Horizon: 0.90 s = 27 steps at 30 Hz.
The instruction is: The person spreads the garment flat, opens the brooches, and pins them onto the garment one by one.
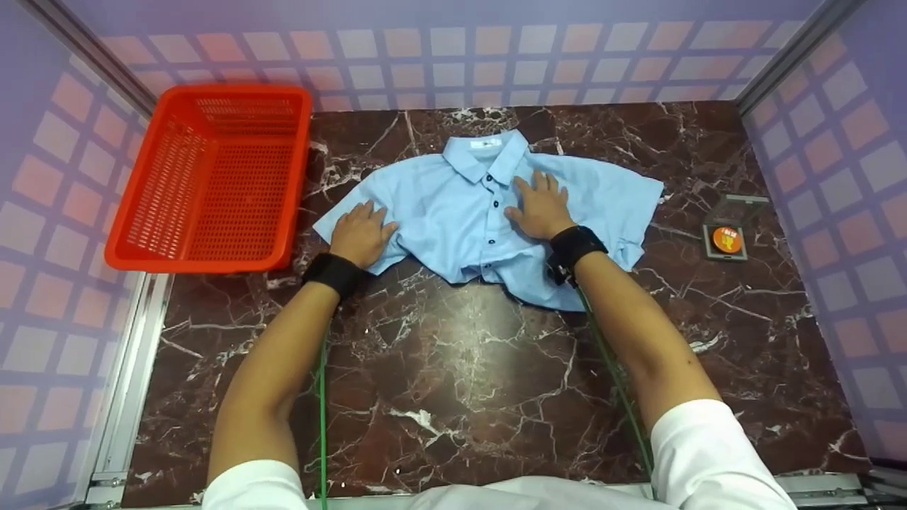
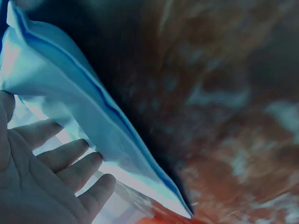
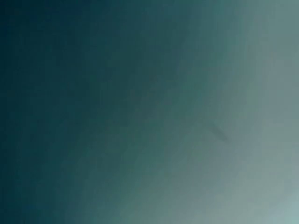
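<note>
A light blue short-sleeved shirt (image 1: 453, 205) with a collar and dark buttons lies front up on the dark marbled table, its collar toward the back wall and its lower part bunched. My left hand (image 1: 359, 235) rests with extended fingers on the sleeve at the left. In the left wrist view, the fingers of that hand (image 2: 51, 172) reach to the edge of the blue cloth (image 2: 79, 98). My right hand (image 1: 544, 207) lies spread on the chest, right of the button row. The right wrist view is only a blur, with no finger visible.
A red plastic basket (image 1: 290, 184) stands at the back left, with nothing seen inside. To the right of the shirt lies a small box with a raised clear lid (image 1: 737, 210) and an orange round piece (image 1: 727, 240). Patterned panels (image 1: 496, 64) enclose the table (image 1: 453, 397).
</note>
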{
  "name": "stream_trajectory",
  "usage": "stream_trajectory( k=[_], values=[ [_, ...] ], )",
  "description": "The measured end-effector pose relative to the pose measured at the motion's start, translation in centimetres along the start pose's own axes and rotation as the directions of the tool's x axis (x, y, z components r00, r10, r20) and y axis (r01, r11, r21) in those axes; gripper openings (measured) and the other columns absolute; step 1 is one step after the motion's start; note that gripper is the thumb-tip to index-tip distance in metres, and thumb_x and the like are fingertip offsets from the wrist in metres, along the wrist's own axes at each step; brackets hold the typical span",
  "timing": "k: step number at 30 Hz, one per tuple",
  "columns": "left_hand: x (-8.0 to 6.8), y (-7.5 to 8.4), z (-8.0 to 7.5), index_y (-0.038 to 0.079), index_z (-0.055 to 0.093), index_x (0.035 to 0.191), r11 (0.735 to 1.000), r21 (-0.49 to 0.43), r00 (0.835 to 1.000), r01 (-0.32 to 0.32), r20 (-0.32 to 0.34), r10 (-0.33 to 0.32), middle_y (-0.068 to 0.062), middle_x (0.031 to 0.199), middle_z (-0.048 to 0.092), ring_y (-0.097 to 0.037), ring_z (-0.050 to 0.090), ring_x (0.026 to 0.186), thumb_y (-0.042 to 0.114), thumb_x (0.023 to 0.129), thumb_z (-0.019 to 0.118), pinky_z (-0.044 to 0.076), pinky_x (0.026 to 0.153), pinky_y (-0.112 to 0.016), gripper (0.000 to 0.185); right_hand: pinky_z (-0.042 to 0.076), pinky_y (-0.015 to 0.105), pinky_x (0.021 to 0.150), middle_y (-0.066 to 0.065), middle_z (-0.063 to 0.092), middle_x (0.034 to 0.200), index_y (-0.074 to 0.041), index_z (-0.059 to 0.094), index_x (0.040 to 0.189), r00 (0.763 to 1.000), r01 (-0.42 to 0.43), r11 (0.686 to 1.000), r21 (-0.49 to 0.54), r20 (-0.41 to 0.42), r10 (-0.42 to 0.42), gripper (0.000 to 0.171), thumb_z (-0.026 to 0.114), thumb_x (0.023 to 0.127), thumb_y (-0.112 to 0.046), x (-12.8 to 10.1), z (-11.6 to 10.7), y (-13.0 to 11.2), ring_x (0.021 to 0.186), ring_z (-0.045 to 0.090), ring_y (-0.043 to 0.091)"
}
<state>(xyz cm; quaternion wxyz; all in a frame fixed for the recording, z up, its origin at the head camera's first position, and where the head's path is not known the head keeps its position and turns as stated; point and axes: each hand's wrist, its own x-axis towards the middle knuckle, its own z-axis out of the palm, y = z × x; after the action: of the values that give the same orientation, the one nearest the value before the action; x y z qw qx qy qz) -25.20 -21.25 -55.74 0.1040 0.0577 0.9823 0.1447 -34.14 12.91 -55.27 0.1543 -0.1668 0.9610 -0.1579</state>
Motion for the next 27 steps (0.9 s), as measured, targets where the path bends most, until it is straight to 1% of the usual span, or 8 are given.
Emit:
stream_trajectory(
  k=[4, 7, 10, 12, 14, 17, 21, 27],
  values=[
    [1.7, 0.3, -0.8, 0.002, 0.035, 0.155, 0.997, -0.032, 0.994, 0.074, 0.079, -0.071, -0.026, 0.162, 0.021, -0.045, 0.013, 0.150, 0.056, 0.106, 0.031, 0.008, 0.118, -0.062, 0.073, 0.012, 0.060, 0.118, 0.023, 0.016, 0.164, -0.012, 0.033, 0.158, 0.986, 0.164, 0.986, -0.030, 0.000, -0.164, 0.059, 0.049, 0.105, -0.031, 0.3, 0.4, -0.8, 0.148, 0.014, 0.047],
    [2.2, 0.6, -1.0, 0.002, 0.034, 0.155, 0.993, -0.056, 0.993, 0.107, 0.063, -0.104, -0.026, 0.163, 0.020, -0.044, 0.009, 0.151, 0.057, 0.105, 0.031, 0.004, 0.118, -0.061, 0.075, 0.011, 0.056, 0.120, 0.023, 0.016, 0.164, -0.012, 0.029, 0.159, 0.973, 0.220, 0.975, -0.039, 0.072, -0.217, 0.058, 0.046, 0.107, -0.029, 0.3, 0.6, -1.1, 0.149, 0.014, 0.045],
    [1.8, 1.5, -0.7, -0.002, 0.051, 0.143, 0.994, -0.059, 0.988, 0.094, -0.119, -0.100, -0.029, 0.149, 0.042, -0.045, 0.029, 0.142, 0.049, 0.105, 0.042, 0.019, 0.115, -0.058, 0.064, 0.008, 0.054, 0.121, 0.025, 0.013, 0.164, -0.013, 0.025, 0.161, 0.973, 0.199, 0.979, -0.046, 0.127, -0.192, 0.058, 0.043, 0.107, -0.028, 0.3, 0.5, -1.2, 0.150, 0.010, 0.046],
    [1.0, 2.6, -0.2, -0.004, 0.062, 0.124, 0.997, -0.048, 0.964, 0.065, -0.254, -0.075, -0.028, 0.127, 0.056, -0.043, 0.046, 0.124, 0.040, 0.104, 0.051, 0.033, 0.105, -0.055, 0.050, 0.007, 0.055, 0.121, 0.025, 0.011, 0.165, -0.014, 0.024, 0.161, 0.978, 0.167, 0.984, -0.066, 0.141, -0.156, 0.059, 0.043, 0.107, -0.029, 0.2, 0.3, -1.1, 0.150, 0.008, 0.047],
    [-0.2, 3.9, 0.3, -0.003, 0.068, 0.102, 0.999, -0.037, 0.944, 0.034, -0.326, -0.044, -0.022, 0.102, 0.064, -0.040, 0.057, 0.100, 0.032, 0.100, 0.059, 0.046, 0.089, -0.050, 0.036, 0.009, 0.057, 0.120, 0.026, 0.009, 0.165, -0.015, 0.024, 0.161, 0.980, 0.144, 0.986, -0.086, 0.153, -0.130, 0.059, 0.043, 0.107, -0.030, 0.2, 0.1, -1.2, 0.149, 0.007, 0.050],
    [-2.0, 6.1, 1.2, 0.002, 0.071, 0.089, 0.997, -0.073, 0.966, 0.036, -0.251, -0.053, -0.017, 0.089, 0.068, -0.036, 0.064, 0.084, 0.028, 0.097, 0.064, 0.052, 0.074, -0.049, 0.028, 0.011, 0.059, 0.119, 0.025, 0.007, 0.165, -0.016, 0.023, 0.162, 0.981, 0.118, 0.987, -0.112, 0.169, -0.098, 0.060, 0.043, 0.107, -0.031, 0.1, -0.2, -1.0, 0.149, 0.007, 0.051],
    [-3.2, 8.0, 2.6, 0.001, 0.071, 0.109, 0.990, -0.099, 0.983, 0.100, -0.144, -0.114, -0.019, 0.105, 0.069, -0.038, 0.066, 0.096, 0.034, 0.095, 0.068, 0.053, 0.080, -0.051, 0.036, 0.013, 0.061, 0.118, 0.025, 0.005, 0.165, -0.017, 0.020, 0.162, 0.978, 0.095, 0.987, -0.129, 0.198, -0.068, 0.061, 0.043, 0.107, -0.032, 0.2, -0.4, -1.1, 0.149, 0.005, 0.051],
    [-2.8, 9.2, 4.0, 0.002, 0.062, 0.129, 0.986, -0.147, 0.978, 0.084, -0.179, -0.110, -0.023, 0.119, 0.057, -0.041, 0.055, 0.108, 0.019, 0.095, 0.067, 0.048, 0.088, -0.052, 0.038, 0.015, 0.060, 0.118, 0.026, 0.002, 0.165, -0.016, 0.017, 0.162, 0.955, 0.111, 0.983, -0.147, 0.291, -0.065, 0.065, 0.047, 0.107, -0.031, 0.5, -1.1, -1.9, 0.148, 0.004, 0.053]
  ],
)
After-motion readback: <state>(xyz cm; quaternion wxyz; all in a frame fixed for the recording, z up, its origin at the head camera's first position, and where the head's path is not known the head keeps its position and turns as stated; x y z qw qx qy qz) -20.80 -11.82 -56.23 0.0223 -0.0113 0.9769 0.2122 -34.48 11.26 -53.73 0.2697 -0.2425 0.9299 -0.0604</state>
